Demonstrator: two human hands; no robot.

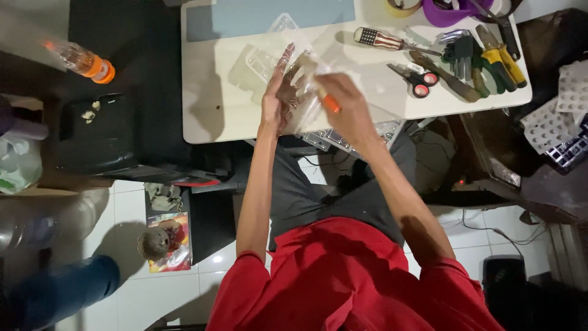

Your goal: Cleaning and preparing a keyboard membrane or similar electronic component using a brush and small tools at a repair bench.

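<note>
You held the clear, moulded plastic package (294, 79) up over the near edge of the white desk (214, 116), your left hand (274, 101) flat against its left side with fingers spread, your right hand (343, 104) closed round an orange-handled tool (331, 104) pressed to its right side. By my judgement you were mid-way through working the package open; the next move called for a steady left-hand brace and careful control of the tool.

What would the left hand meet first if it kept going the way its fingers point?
Probably the clear plastic piece lying on the white table, just past the left hand fingertips; beyond it a grey-blue mat. Height above the table is unclear.
</note>
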